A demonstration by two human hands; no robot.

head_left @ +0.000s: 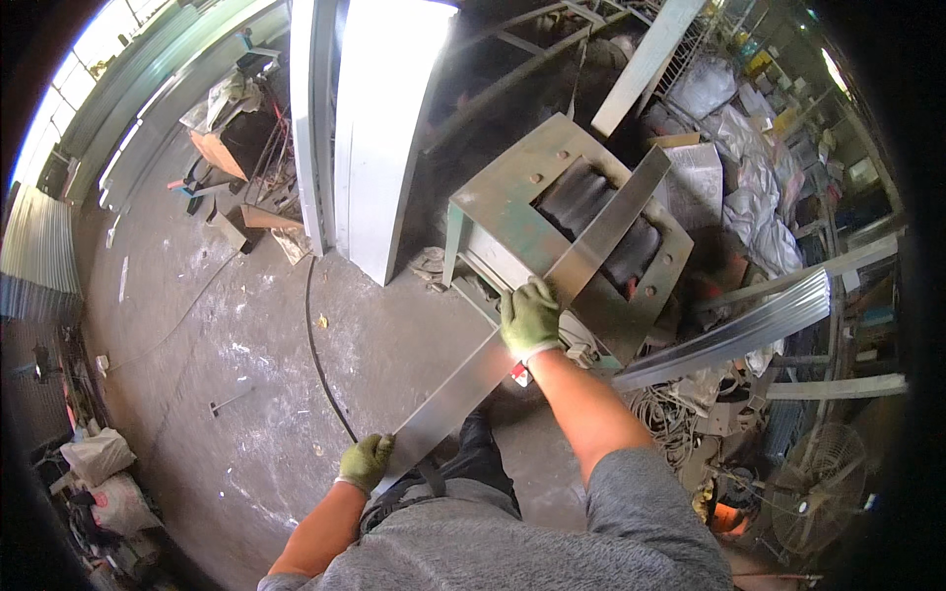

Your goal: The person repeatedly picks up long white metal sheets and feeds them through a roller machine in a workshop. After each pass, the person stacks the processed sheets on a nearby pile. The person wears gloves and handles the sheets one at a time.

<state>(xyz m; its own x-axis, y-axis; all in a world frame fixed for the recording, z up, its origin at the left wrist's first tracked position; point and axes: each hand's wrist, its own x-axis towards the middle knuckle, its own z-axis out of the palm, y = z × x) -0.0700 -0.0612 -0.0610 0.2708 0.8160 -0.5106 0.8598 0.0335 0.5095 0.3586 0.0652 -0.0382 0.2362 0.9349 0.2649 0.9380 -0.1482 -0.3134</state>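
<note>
A long, flat metal strip (pixel 448 399) slants from my waist up across a squat metal machine (pixel 493 187). My left hand (pixel 367 463), in a green work glove, grips the strip's near end with fingers closed over its edge. Farther along, at the machine's front edge, my right hand (pixel 530 317) wears a similar glove and is closed on the same strip; its thumb side and the underside of the grip are hidden. The far part of the strip lies over the machine's top, across dark rollers (pixel 581 202) set in an opening. Bolts stand on the top plate around that opening.
A tall pale metal column (pixel 379 128) rises beyond the machine. A dark cable (pixel 313 340) runs over the concrete floor. Corrugated sheet (pixel 739 330) juts in from the right, above coiled cable (pixel 660 424) and a caged fan (pixel 818 483). Sacks (pixel 103 463) lie at left.
</note>
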